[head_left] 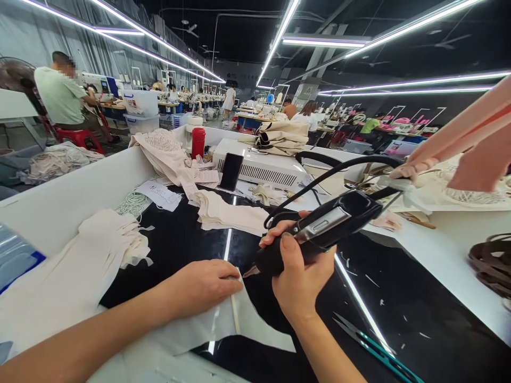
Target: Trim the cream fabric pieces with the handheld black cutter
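Observation:
My right hand [303, 276] is wrapped around a black corded power tool [319, 226] with a silver plate on its side. The narrow metal tip of the tool points left, close to the fingers of my left hand [209, 284]. My left hand rests low over the black tabletop, fingers closed together at the end of a narrow cream strip [235, 314]. Under that hand and forearm lies a thin white fabric piece [255, 322]; how the fingers grip the strip is partly hidden. Teal-handled scissors [379, 348] lie right of my right forearm.
Stacked cream pieces [231, 213] lie ahead, with a pale fabric heap [67, 276] at left. A phone [231, 171] leans against a white machine [259, 162] beside a red bottle [198, 142]. Peach fabric [459, 133] hangs by the tool's cord. Scraps dot the right side. Co-workers sit behind.

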`<state>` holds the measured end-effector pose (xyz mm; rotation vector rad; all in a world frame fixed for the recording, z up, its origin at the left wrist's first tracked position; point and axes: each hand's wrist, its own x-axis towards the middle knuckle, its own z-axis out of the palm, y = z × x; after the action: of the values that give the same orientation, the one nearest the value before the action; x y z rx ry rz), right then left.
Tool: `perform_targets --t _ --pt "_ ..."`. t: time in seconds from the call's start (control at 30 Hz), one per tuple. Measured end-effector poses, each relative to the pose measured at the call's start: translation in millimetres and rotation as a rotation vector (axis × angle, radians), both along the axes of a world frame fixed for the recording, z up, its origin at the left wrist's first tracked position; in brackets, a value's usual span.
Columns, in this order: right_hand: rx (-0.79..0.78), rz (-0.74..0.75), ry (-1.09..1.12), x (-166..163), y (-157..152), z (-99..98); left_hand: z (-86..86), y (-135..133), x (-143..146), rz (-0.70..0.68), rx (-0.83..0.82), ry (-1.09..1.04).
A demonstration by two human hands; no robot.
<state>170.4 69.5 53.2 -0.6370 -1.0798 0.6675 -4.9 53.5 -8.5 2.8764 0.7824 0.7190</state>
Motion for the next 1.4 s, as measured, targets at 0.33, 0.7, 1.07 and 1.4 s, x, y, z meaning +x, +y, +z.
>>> perform_targets --t 0.33,0.7,1.07,1.4 --pt "-0.001 -0.005 -0.031 -2 1 -2.4 1.2 0 0 0.002 -0.028 0.013" --pt "-0.013 -0.018 0.025 3 -13 5.1 5.3 -1 -1 0.013 -0.106 0.02" --pt "-0.011 -0.01 -0.038 2 -14 -3.5 4.5 -1 -2 0.012 -0.133 -0.009" --pt "-0.004 -0.057 -0.034 14 -27 6.7 17.2 -4 2 -0.016 0.03 -0.053"
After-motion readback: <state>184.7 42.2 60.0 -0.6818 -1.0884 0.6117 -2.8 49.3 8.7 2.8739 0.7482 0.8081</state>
